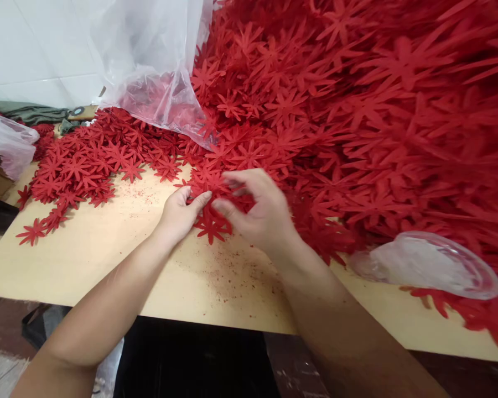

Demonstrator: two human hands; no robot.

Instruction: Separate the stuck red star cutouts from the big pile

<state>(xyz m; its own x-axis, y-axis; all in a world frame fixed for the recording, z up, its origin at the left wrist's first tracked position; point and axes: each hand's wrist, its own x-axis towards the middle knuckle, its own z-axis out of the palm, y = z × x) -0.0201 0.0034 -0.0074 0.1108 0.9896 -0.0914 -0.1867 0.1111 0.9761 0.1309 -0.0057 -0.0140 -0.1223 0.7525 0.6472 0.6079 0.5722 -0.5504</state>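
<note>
My left hand (181, 213) is at the front edge of the red heap, its thumb pressed on a red flower-shaped cutout (207, 179) and its other fingers mostly hidden. Just to the right, my right hand (261, 210) is slightly blurred, with thumb and fingers apart and nothing visible between them. Another many-petalled red cutout (211, 228) lies on the table below the gap between both hands.
A tall heap of red cutouts (290, 105) fills the back and right. A clear plastic bag (149, 55) stands behind, near a white tiled wall (29, 50). A clear plastic tub (431, 264) lies at right. Red crumbs dot the wooden tabletop (87, 260).
</note>
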